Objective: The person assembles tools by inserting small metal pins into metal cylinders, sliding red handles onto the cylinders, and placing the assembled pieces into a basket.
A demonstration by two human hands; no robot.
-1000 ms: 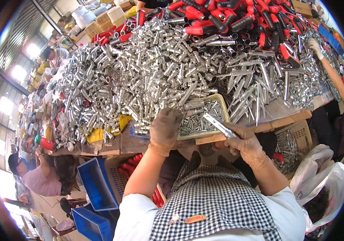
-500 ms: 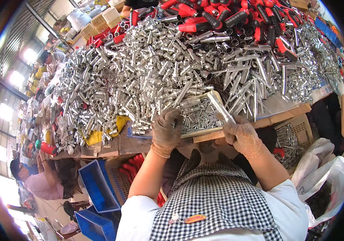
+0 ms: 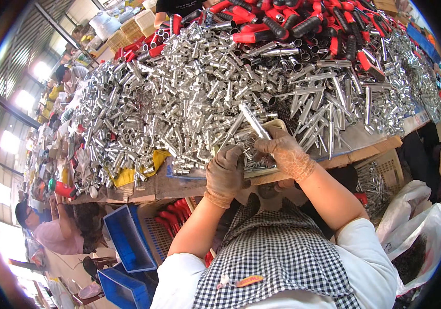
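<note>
My right hand (image 3: 283,151), in a soiled glove, is closed around the lower end of a shiny metal tube (image 3: 254,121), which tilts up and to the left. Close beside it, my left hand (image 3: 224,174) is also gloved, with its fingers curled together; whatever it may hold is hidden. Both hands are over the near edge of a shallow cream tray (image 3: 274,124) with small metal parts, partly covered by my hands. Behind them spreads a large heap of silvery metal sleeves and fittings (image 3: 189,92).
Red-and-black handles (image 3: 303,23) are piled at the back. Longer metal tubes (image 3: 310,100) lie to the right. Below the wooden table edge (image 3: 357,152) are blue bins (image 3: 129,239) at left and a white sack (image 3: 418,232) at right. Other people work at both sides.
My right hand has moved left with the metal tube, closer to my left hand. My left hand has shifted slightly right and down.
</note>
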